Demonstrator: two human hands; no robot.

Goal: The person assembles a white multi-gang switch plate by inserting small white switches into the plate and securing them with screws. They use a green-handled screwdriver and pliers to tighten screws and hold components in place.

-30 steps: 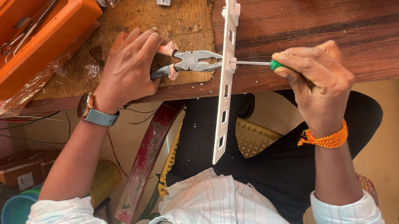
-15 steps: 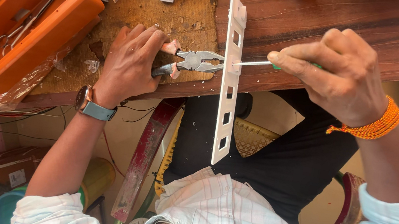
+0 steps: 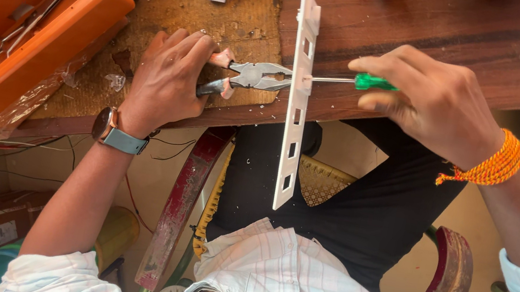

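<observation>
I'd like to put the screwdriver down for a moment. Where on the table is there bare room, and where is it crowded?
Bare wood lies on the table beyond the right hand, between the white strip and the far corner. Left of the strip it is crowded: left hand on pliers, brown mat with scraps, orange box.

Bright, even daylight; sharp focus, soft shadows.

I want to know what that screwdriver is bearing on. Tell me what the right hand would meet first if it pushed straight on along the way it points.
The right hand drives the green-handled screwdriver leftward; its tip already seems to meet the white slotted strip. Just beyond, the pliers in the left hand grip the strip.
</observation>
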